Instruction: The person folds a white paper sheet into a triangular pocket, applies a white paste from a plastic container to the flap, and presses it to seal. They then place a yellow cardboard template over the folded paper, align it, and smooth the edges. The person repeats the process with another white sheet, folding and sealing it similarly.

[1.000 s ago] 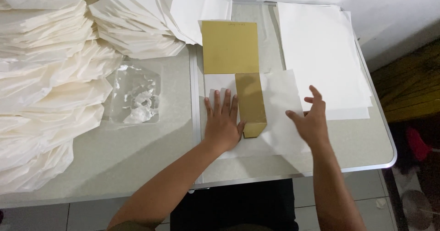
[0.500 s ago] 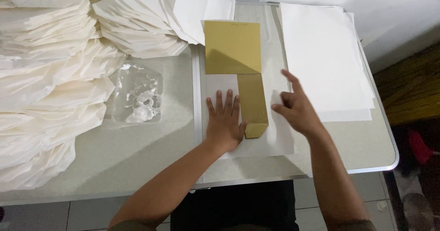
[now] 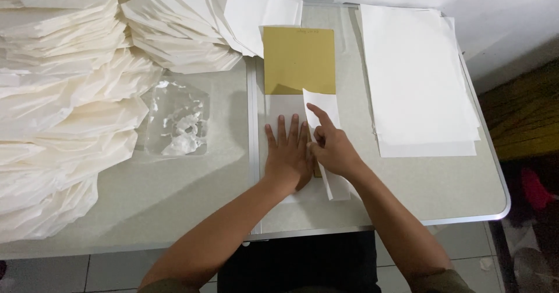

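1. Our left hand lies flat, fingers spread, on the white sheet mid-frame, just below the gold card.
2. Right hand is loosely closed w/ index out, pressing the folded paper flap.
3. Looks like thin, light paper to us: soft, prob creases easily, slides on the bench.
4. Best held at the edges, pinned flat w/ a palm.

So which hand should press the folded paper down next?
Probably the right hand: its fingers already lie on the folded white paper flap over the mustard-yellow card template. The left hand is flat, pinning the sheet.
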